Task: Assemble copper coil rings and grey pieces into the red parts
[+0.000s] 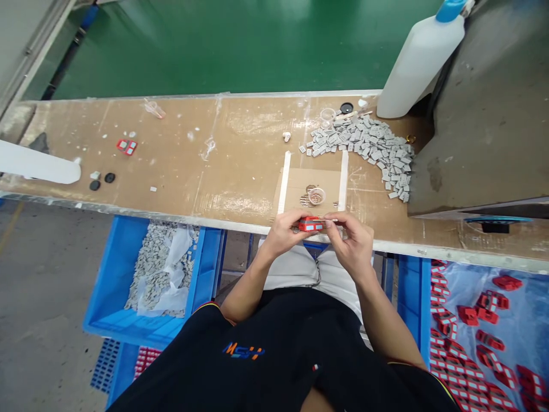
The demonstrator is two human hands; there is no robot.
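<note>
My left hand [283,233] is closed on a small red toy vehicle body [310,224] with pale window patches, at the front edge of the bench. My right hand [353,239] pinches a thin, light-coloured stick [326,220], whose far end reaches the top of the red toy. Just beyond my hands, a small clear plastic cup [316,196] with a little brownish content stands on a cardboard piece [295,177]. Two strips of white tape run along the sides of that cardboard.
A heap of small grey plastic pieces [364,140] lies at the right, beside a white bottle [418,66]. Another red toy part [127,147] sits on the left of the bench. Blue bins [206,263] flank my legs; red toys [489,340] fill the right one.
</note>
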